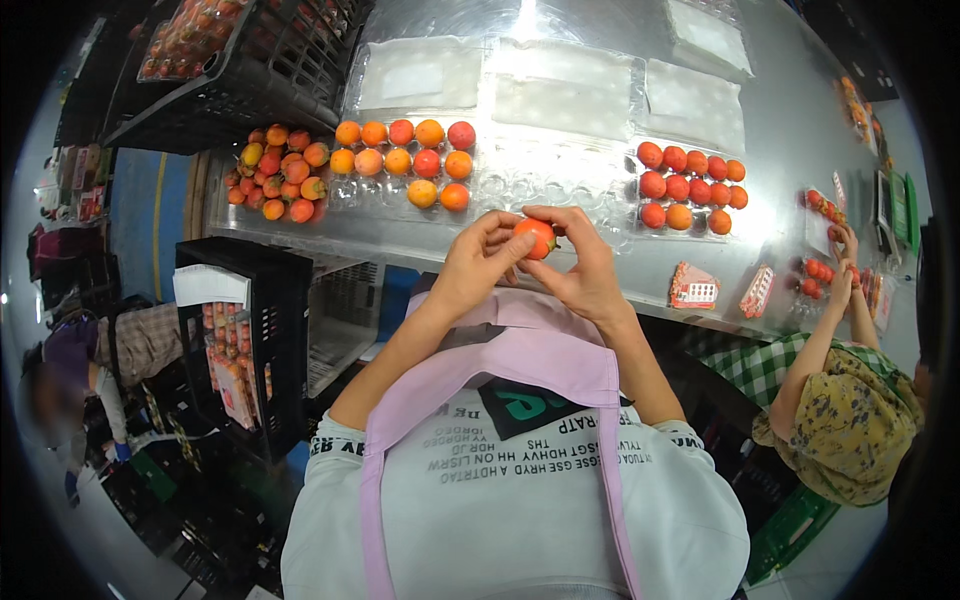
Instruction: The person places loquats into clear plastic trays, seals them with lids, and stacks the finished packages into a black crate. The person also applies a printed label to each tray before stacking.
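Observation:
Above the table's near edge, a small orange-red tomato (534, 238) is held between my two hands, its green stem end turned to the right. My left hand (487, 251) grips it from the left with thumb and fingers. Around its right side curl the thumb and forefinger of my right hand (577, 259). Just beyond lies a clear plastic clamshell tray (517, 184) with bare cups. To its left, another clamshell (367, 193) carries rows of orange and red tomatoes. A third clamshell (637, 176) on the right bears rows of mostly red ones.
Loose tomatoes (277, 176) are heaped at the left beside a black plastic crate (247, 82). Printed cards (694, 285) lie near the right edge of the metal table (420, 244). A co-worker's hands (844, 262) handle tomatoes farther right. Another black crate (281, 337) stands below left.

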The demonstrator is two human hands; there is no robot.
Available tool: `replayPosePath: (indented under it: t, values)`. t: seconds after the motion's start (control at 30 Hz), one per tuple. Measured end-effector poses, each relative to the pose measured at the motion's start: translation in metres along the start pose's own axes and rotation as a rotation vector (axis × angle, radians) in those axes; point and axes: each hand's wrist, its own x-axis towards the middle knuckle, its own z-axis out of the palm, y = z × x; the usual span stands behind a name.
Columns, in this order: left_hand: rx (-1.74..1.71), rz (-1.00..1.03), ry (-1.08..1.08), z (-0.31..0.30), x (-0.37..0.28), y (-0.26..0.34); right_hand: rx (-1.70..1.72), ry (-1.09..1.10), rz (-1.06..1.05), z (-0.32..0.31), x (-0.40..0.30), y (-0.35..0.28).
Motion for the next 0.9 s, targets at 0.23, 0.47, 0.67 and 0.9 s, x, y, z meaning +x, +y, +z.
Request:
replayPosePath:
  t: [0.23, 0.47, 0.67, 0.9]
  values:
    - [-0.142, -0.143, -0.071, -0.041, -0.009, 0.008, 0.372, 0.058, 0.191, 0.035, 0.001, -0.002]
    - [-0.025, 0.137, -0.100, -0.080, -0.023, 0.022, 0.519, 0.038, 0.406, 0.079, 0.015, -0.021]
    - [-0.091, -0.008, -0.107, -0.118, -0.021, 0.022, 0.502, -0.057, 0.498, 0.102, 0.030, -0.027]
    - [0.020, 0.088, -0.074, -0.139, -0.017, 0.019, 0.486, -0.085, 0.534, 0.118, 0.039, -0.025]
